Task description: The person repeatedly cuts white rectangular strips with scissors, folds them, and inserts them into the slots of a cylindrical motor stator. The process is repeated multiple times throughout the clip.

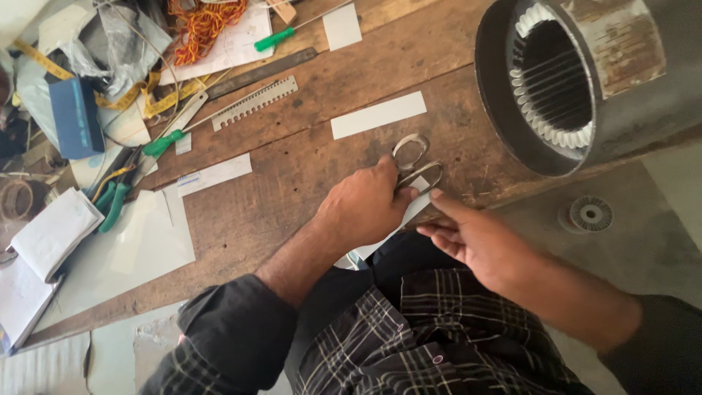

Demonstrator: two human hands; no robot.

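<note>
Left hand (365, 205): centre of the frame, fingers curled together over the handles of the scissors (417, 164).
Scissors: metal, lying on the desk (292, 175) at centre, loops pointing to the upper right.
Right hand (475, 238): just right of the left hand, fingers pinched on the end of a white paper strip (391, 232) that runs under the left hand.
Motor stator (578, 77): upper right, a large cylindrical housing with white slot liners, resting at the desk's edge.
White strip (378, 115): above the scissors, lying flat.
Green-handled screwdriver (164, 143): left of centre.
Slotted metal gauge (254, 102): upper centre-left.
Wire spool (589, 214): on the floor, right of the frame.
</note>
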